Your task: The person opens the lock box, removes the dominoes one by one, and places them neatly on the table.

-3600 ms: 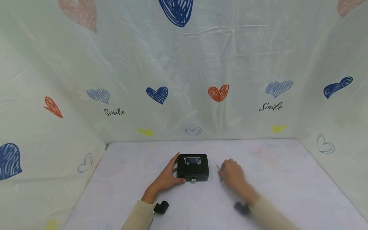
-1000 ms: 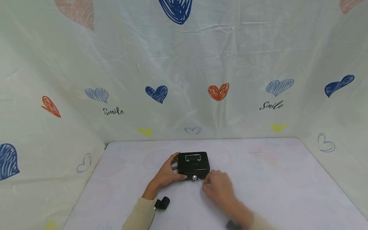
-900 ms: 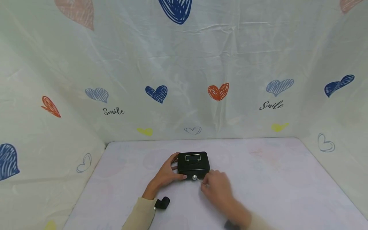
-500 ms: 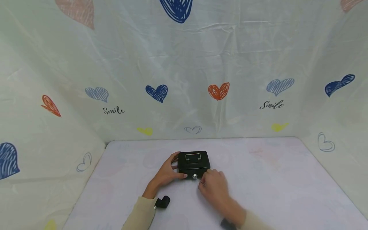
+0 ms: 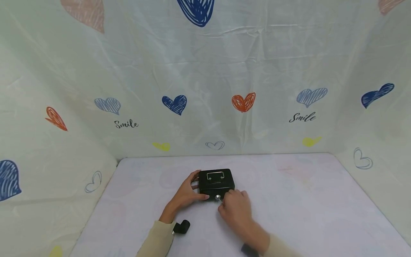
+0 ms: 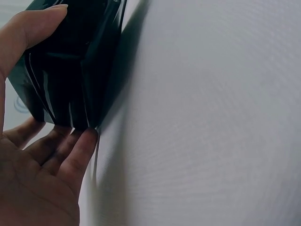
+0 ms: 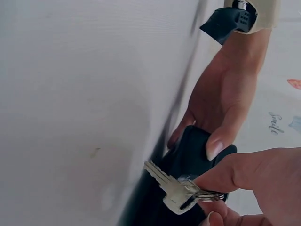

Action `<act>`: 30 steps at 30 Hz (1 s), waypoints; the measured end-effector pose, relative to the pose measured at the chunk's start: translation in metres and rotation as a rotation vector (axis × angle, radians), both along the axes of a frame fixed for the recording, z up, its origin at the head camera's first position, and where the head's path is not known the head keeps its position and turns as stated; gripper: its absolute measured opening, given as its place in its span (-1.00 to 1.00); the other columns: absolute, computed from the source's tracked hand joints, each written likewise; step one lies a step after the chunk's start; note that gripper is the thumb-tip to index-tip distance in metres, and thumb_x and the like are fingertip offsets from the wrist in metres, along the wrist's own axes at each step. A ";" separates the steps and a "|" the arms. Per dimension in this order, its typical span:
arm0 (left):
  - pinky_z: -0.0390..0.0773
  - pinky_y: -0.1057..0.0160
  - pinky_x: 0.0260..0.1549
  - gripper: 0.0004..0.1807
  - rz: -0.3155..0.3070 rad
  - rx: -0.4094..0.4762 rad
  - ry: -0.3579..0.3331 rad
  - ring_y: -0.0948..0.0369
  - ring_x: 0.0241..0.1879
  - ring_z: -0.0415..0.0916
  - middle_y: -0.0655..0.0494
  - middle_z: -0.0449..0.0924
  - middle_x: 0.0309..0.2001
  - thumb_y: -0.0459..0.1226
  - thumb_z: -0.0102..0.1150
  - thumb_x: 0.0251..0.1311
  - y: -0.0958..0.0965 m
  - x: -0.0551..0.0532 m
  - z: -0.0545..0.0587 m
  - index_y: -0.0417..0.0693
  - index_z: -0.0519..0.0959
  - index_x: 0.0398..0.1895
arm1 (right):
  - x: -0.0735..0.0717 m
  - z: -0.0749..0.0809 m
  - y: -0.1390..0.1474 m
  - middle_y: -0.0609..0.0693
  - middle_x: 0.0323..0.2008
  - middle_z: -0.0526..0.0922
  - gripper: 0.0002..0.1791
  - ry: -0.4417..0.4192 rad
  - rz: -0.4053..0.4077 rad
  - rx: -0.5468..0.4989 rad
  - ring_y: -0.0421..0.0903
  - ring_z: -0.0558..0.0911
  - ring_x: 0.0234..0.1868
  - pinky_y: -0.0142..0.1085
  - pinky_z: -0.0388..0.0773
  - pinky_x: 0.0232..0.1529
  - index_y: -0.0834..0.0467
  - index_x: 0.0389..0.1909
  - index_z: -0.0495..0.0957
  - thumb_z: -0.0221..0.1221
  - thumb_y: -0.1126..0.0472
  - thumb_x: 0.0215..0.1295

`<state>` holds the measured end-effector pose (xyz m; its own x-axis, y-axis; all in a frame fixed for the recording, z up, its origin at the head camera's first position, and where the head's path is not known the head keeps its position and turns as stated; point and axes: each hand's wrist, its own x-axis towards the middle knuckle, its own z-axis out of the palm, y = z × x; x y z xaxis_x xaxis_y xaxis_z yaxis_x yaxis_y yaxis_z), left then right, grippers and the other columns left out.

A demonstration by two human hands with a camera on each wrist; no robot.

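Observation:
A black cash box (image 5: 216, 184) with a wire handle on its lid sits on the table, a round silver lock (image 5: 218, 197) on its front. My left hand (image 5: 185, 194) grips its left end, thumb on the front face; in the left wrist view the fingertips (image 6: 87, 139) press its end wall. At the lock, my right hand (image 5: 237, 210) pinches keys on a small ring (image 7: 211, 196). One silver key (image 7: 178, 195) hangs free from the ring, teeth outward. A thin metal shaft spans from the fingers to the lock in the head view; my fingers hide the rest.
The white table (image 5: 305, 214) has a straight back edge and rounded far corners. A pale sheet (image 5: 205, 78) printed with hearts hangs behind it and along both sides. Dark wrist devices (image 5: 182, 227) sit at both cuffs.
My right hand has come from the table right of the box to its front lock, bringing the keys, and lately edged further left. My left hand keeps its hold on the box.

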<state>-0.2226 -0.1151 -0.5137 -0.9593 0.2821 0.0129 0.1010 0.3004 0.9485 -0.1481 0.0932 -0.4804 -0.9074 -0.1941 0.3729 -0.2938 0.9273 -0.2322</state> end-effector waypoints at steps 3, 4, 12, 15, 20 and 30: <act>0.55 -0.13 0.37 0.17 -0.002 -0.011 0.010 -0.19 0.39 0.43 -0.26 0.39 0.47 -0.37 0.67 -0.10 0.000 0.001 0.000 -0.24 0.19 0.62 | 0.000 0.002 -0.003 -0.08 -0.62 0.49 -0.69 -0.003 -0.007 0.017 -0.02 0.49 -0.48 -0.16 0.37 -0.35 0.05 -0.75 0.39 0.38 0.27 -0.14; 0.55 -0.13 0.38 0.18 -0.003 -0.012 0.009 -0.18 0.40 0.42 -0.25 0.39 0.48 -0.36 0.67 -0.10 0.000 0.001 0.000 -0.23 0.19 0.62 | 0.000 0.003 -0.004 -0.07 -0.62 0.49 -0.69 -0.006 -0.009 0.018 -0.02 0.50 -0.49 -0.15 0.38 -0.35 0.05 -0.75 0.39 0.37 0.28 -0.15; 0.56 -0.11 0.37 0.19 0.001 -0.032 0.032 -0.19 0.38 0.45 -0.27 0.39 0.47 -0.32 0.67 -0.10 0.000 0.003 -0.001 -0.25 0.18 0.63 | -0.002 0.006 -0.010 -0.03 -0.67 0.52 -0.72 -0.012 -0.012 0.050 0.02 0.53 -0.54 -0.15 0.37 -0.40 0.09 -0.78 0.42 0.37 0.30 -0.20; 0.56 -0.11 0.37 0.18 0.003 -0.029 0.031 -0.20 0.37 0.46 -0.27 0.38 0.47 -0.32 0.67 -0.10 0.001 0.003 0.000 -0.24 0.19 0.63 | -0.002 0.007 -0.012 -0.01 -0.66 0.55 -0.74 -0.024 -0.018 0.070 0.02 0.54 -0.53 -0.15 0.38 -0.39 0.12 -0.77 0.46 0.39 0.31 -0.19; 0.55 -0.12 0.37 0.18 0.000 -0.031 0.037 -0.21 0.36 0.46 -0.29 0.38 0.46 -0.33 0.67 -0.11 0.002 0.004 0.001 -0.25 0.20 0.62 | -0.001 0.013 -0.016 0.01 -0.63 0.59 -0.74 -0.052 -0.034 0.093 0.01 0.55 -0.51 -0.15 0.40 -0.38 0.14 -0.73 0.51 0.44 0.30 -0.13; 0.55 -0.12 0.37 0.17 0.010 -0.028 0.057 -0.19 0.38 0.44 -0.28 0.40 0.46 -0.34 0.69 -0.13 0.002 0.004 -0.002 -0.25 0.23 0.60 | -0.002 0.010 -0.020 0.01 -0.63 0.58 -0.73 0.033 -0.061 0.121 0.00 0.58 -0.50 -0.17 0.42 -0.38 0.15 -0.73 0.49 0.42 0.28 -0.09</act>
<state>-0.2186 -0.1128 -0.5154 -0.9600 0.2733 0.0602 0.1518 0.3279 0.9324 -0.1505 0.0732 -0.4700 -0.9063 -0.1849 0.3802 -0.2421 0.9642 -0.1082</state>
